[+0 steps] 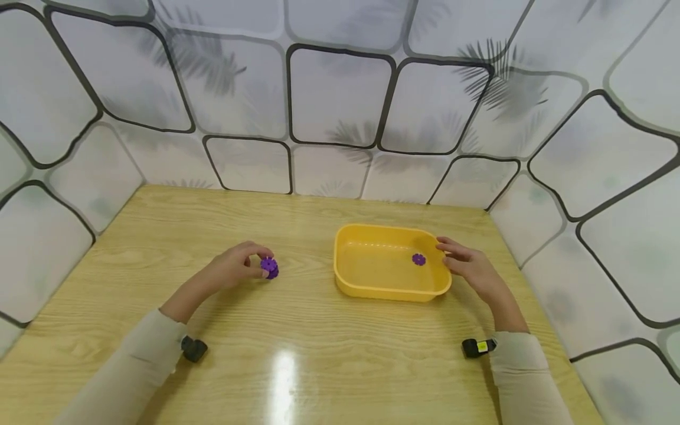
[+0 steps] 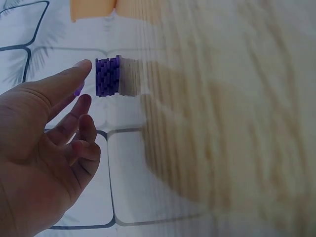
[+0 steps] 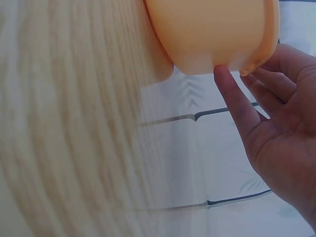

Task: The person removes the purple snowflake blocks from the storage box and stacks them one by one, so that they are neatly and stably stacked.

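Observation:
My left hand [image 1: 239,264] pinches a purple flower-shaped disc [image 1: 268,263] between thumb and forefinger. Close by, a short stack of purple discs [image 2: 107,76] stands on the table, partly covered by that disc in the head view. The left wrist view shows only a sliver of the held disc [image 2: 79,90] behind the thumb. At the right end of a yellow plastic tray [image 1: 390,292], my right hand [image 1: 475,273] holds the rim, thumb on the outer wall and fingers across the edge. One purple flower-shaped disc [image 1: 418,260] lies inside the tray toward its right end.
The pale wood-grain table [image 1: 319,366] reflects a bright light near its front. Patterned white walls [image 1: 340,94] rise at the back and both sides. Each wrist carries a small black camera [image 1: 194,349].

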Available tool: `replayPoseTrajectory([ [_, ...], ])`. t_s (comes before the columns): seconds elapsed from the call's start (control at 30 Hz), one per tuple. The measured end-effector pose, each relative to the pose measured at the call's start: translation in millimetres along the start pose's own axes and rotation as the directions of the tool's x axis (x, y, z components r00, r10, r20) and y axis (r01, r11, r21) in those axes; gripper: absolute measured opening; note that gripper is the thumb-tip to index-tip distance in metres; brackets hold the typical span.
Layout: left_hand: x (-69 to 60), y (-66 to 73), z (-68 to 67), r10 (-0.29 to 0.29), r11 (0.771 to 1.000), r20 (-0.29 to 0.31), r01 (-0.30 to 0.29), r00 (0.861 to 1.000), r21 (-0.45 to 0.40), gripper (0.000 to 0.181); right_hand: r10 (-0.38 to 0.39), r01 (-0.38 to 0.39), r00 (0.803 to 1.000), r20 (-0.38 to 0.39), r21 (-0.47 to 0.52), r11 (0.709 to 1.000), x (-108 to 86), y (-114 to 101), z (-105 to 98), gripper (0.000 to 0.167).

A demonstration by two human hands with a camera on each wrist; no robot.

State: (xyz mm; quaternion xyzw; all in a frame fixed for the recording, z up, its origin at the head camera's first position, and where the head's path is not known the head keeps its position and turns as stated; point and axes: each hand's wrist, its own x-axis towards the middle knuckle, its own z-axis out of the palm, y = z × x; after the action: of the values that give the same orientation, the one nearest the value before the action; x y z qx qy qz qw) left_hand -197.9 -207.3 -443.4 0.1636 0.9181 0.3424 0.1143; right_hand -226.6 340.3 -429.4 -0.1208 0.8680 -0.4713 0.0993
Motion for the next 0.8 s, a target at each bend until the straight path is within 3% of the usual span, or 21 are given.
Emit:
replayPoseTrajectory([
  [0.5,4.5,-4.0,5.0,-0.001,1.000,0.016,0.000,1.000,0.020,0.045,0.015,-0.016,1.000,0.018,0.038,0.999,-2.3,-2.1,0.6,0.051],
  [0.8,2.5,0.3,-1.2,-0.001,1.000,0.028,0.000,1.000,0.027,0.043,0.017,-0.017,1.000,0.011,0.026,1.000,-0.4,1.9,1.1,0.052],
])
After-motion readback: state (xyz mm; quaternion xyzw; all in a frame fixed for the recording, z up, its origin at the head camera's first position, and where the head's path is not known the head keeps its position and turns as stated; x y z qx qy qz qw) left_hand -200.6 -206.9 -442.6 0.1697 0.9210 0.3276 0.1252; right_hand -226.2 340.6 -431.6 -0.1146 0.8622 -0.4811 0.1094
